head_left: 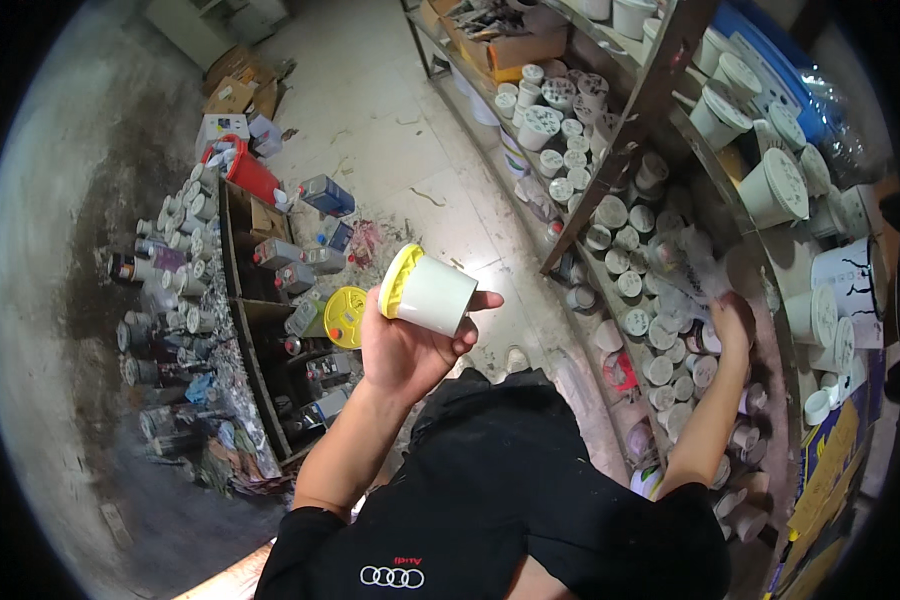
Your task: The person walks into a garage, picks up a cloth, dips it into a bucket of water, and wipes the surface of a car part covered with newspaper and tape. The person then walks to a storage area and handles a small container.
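In my left hand [402,358] is a white plastic tub [432,293] with a yellow lid [400,281]. The tub lies tipped on its side, lid to the left and base to the right, with my palm and fingers wrapped under and behind it. My right arm stretches out to the shelf on the right. There my right hand [729,318] is closed on the lower edge of a crumpled clear plastic bag [685,268], its fingertips partly hidden. The bag lies over several lidded white tubs [634,321] standing close together on the lower shelf.
A shelf upright [625,140] rises before the right-hand rack, whose upper shelf carries larger white buckets [773,188]. To the left, a low cabinet [245,300] bears many small cans; metal tins [326,196] and a yellow-lidded drum [346,317] stand beside it. A red bucket [245,170] is farther back.
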